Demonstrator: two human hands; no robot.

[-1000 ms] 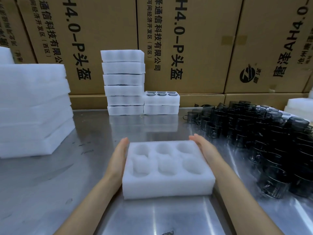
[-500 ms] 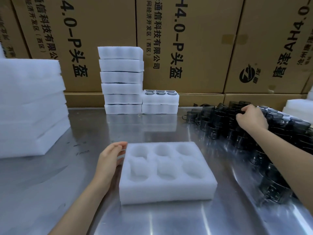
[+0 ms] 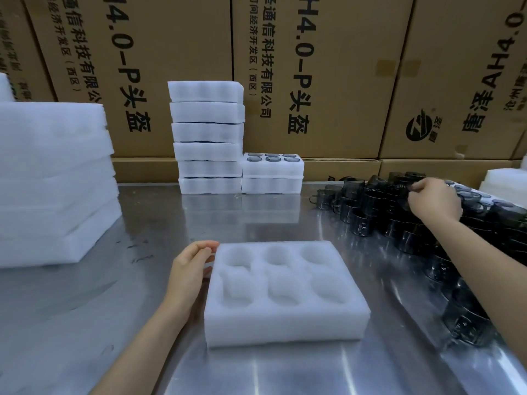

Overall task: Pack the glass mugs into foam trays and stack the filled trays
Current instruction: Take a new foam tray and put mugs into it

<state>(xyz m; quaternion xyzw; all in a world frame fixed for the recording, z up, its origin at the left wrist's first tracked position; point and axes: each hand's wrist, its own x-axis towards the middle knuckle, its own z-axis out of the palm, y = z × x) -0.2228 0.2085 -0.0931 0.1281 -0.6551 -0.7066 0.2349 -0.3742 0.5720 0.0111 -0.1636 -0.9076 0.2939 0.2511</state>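
A white foam tray (image 3: 285, 320) with several empty round pockets lies on the steel table in front of me. My left hand (image 3: 189, 269) rests against its left edge, fingers curled, holding nothing. A dense crowd of dark smoky glass mugs (image 3: 370, 209) covers the table's right side. My right hand (image 3: 432, 199) is down among the far mugs, fingers pinched on a mug's rim. At the back stands a tall stack of foam trays (image 3: 206, 138), and beside it a short stack whose top tray (image 3: 272, 166) holds several mugs.
A big pile of foam trays (image 3: 54, 181) fills the left side of the table. More white foam (image 3: 502, 181) sits at the far right. Printed cardboard boxes (image 3: 313, 67) wall off the back. Bare steel table (image 3: 142, 218) lies between the piles.
My right hand left the tray's right edge and reached out to the mugs at the far right. My left hand stayed at the tray's left edge, fingers curling in.
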